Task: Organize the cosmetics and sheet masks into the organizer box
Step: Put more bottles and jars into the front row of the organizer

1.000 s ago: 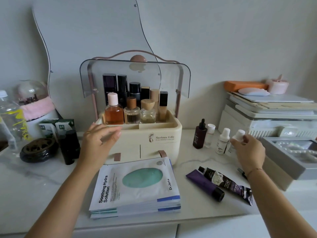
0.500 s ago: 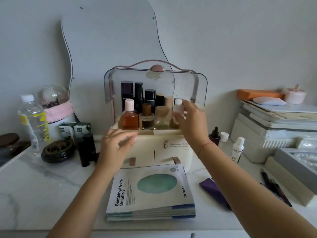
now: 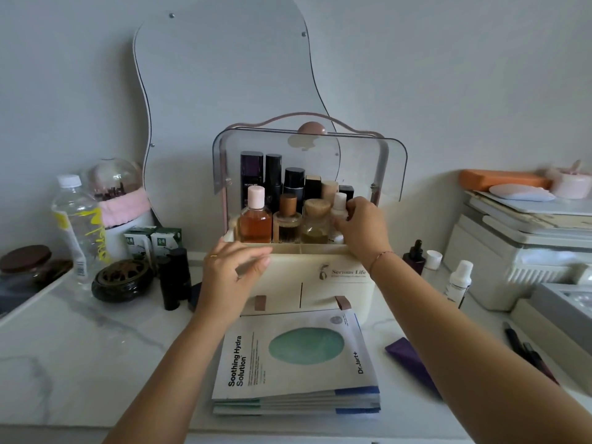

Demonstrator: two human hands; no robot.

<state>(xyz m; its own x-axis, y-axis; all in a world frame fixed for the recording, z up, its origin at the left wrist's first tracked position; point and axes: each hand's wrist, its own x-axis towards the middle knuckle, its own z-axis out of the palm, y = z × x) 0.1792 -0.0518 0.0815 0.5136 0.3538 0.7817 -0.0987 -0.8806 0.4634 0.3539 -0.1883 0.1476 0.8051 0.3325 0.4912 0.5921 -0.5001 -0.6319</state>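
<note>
One second on: carried small white bottle (image 3: 340, 203) from right side of desk (image 3: 96, 347) into front right corner of organizer box (image 3: 282, 285), pinched by right hand (image 3: 363, 225); braced box rim with flat-fingered left hand (image 3: 235, 274); left sheet masks (image 3: 298, 360) at desk's front edge.

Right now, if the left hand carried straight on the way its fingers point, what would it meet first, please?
Most likely the organizer box, at its front wall just under the rim; the left hand is close, though depth is unclear.

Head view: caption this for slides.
Right hand holds small white bottle in cream plastic organizer box; left hand at its front.
</note>
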